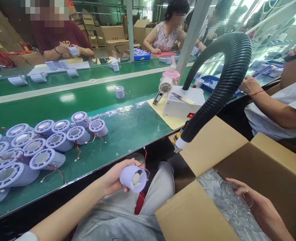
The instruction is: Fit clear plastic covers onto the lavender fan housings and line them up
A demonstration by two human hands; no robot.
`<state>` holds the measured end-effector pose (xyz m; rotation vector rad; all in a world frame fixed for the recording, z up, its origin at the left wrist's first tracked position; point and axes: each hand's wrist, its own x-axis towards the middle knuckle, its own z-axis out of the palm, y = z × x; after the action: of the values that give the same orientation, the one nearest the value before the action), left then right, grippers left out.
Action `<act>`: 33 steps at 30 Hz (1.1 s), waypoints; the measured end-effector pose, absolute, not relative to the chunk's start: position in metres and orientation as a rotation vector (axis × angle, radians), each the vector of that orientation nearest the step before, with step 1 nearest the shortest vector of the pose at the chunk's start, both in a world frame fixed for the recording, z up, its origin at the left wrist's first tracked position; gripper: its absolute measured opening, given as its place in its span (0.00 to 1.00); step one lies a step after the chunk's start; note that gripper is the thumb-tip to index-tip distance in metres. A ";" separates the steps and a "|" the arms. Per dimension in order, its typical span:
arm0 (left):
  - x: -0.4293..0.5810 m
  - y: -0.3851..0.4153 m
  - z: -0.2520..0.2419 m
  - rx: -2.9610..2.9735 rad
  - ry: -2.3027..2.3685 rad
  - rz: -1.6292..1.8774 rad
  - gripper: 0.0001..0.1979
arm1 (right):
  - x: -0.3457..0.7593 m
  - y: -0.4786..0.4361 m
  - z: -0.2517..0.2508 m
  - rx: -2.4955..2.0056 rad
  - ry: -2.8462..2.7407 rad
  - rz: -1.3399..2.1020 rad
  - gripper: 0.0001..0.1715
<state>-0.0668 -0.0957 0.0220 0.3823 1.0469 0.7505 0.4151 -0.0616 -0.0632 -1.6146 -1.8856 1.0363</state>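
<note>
My left hand (118, 177) is wrapped round a lavender fan housing (133, 178), a short open cylinder. Its open end faces me, with a pale fan hub and blades inside, and thin red wires trail from its far side. Inside the open cardboard box (205, 211) at the lower right, clear plastic parts (220, 197) with curved outlines are heaped. My right hand (250, 197) is among them, its fingers bent around a clear curved edge. Part of that hand's grip is hidden. Several similar lavender housings (59, 141) with wires lie on the green bench to the left.
A black corrugated hose (234, 70) arches from a white machine (185, 102) over the box's flap. One housing (119, 92) stands on the green conveyor (87, 95). A handheld fan (165, 86) rests against the machine. Co-workers sit across and to the right.
</note>
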 end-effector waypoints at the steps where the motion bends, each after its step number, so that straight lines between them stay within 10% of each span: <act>1: -0.062 -0.093 0.021 0.421 1.024 0.719 0.17 | 0.393 -0.071 -0.046 -1.558 -1.728 1.140 0.35; 12: -0.051 -0.097 0.023 0.889 1.035 0.442 0.14 | 0.169 -0.115 0.017 -1.155 -2.504 0.669 0.30; 19: -0.060 -0.110 0.035 1.576 1.127 0.595 0.07 | 0.156 -0.109 0.014 -1.152 -2.173 1.385 0.05; 26: -0.062 -0.116 0.019 1.820 1.166 0.695 0.32 | 0.153 -0.111 0.018 -1.224 -1.779 1.508 0.19; 33: -0.063 -0.121 0.009 1.653 0.937 0.677 0.35 | 0.161 -0.106 0.024 -1.152 -1.324 1.681 0.26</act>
<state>-0.0634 -0.1208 0.0088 1.6529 0.9369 0.6772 0.1613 -0.1056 0.0245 -1.1521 -1.3242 1.6807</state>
